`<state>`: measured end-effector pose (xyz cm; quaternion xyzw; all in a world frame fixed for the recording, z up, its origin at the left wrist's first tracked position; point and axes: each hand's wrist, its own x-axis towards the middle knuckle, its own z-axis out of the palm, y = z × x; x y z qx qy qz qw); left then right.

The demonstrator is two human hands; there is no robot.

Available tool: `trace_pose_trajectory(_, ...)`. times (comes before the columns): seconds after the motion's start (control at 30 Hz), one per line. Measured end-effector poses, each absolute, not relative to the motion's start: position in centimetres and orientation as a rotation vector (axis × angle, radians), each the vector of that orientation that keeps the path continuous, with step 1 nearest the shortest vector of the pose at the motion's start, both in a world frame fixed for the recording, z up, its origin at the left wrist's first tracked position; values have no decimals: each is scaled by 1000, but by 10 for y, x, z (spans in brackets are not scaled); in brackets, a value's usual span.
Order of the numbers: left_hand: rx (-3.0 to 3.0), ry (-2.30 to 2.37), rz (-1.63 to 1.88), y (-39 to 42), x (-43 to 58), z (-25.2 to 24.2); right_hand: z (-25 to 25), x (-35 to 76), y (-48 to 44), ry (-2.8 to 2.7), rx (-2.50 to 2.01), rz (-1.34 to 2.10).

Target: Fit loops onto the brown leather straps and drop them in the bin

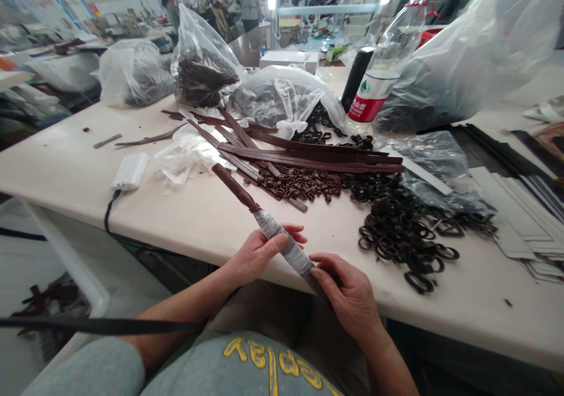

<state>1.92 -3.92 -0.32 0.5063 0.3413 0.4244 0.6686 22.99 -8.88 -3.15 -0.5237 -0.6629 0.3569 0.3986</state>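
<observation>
A brown leather strap point(233, 187) is held slantwise over the table's front edge, its middle wrapped in a greyish-white covering point(275, 227). Around that covered middle my left hand point(259, 254) is closed, thumb on top and fingers behind. My right hand point(346, 287) grips the lower end, thumb and fingers pinching it; part of that end is hidden by the hand. A small brown loop sits on the strap just above the covering. Beyond the hands lie brown straps point(308, 156) and a heap of small brown loops point(308, 183).
Black loops point(396, 225) are piled on the right, near flat grey pieces point(511, 208). Clear plastic bags point(282, 93) and a red-labelled bottle point(368, 99) stand behind. A white adapter point(130, 171) with a black cable lies left. Other people are in the background.
</observation>
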Motion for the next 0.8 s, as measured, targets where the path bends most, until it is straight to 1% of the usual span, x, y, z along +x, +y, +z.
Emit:
trace_pose_trajectory(0.27, 1185, 770, 1023, -32, 12, -2, -31, 229, -87, -1684, -1324, 896)
trace_pose_trajectory(0.43, 1062, 732, 1106, -31, 12, -3, -29, 230, -87, -1689, -1327, 888)
trace_pose_trajectory(0.63, 874, 705, 1302, -26, 14, 5, -27, 229, -87, -1692, -1328, 882)
trace_pose_trajectory(0.8, 810, 768, 1342, -27, 17, 8, -24, 229, -88, -1699, -1339, 889)
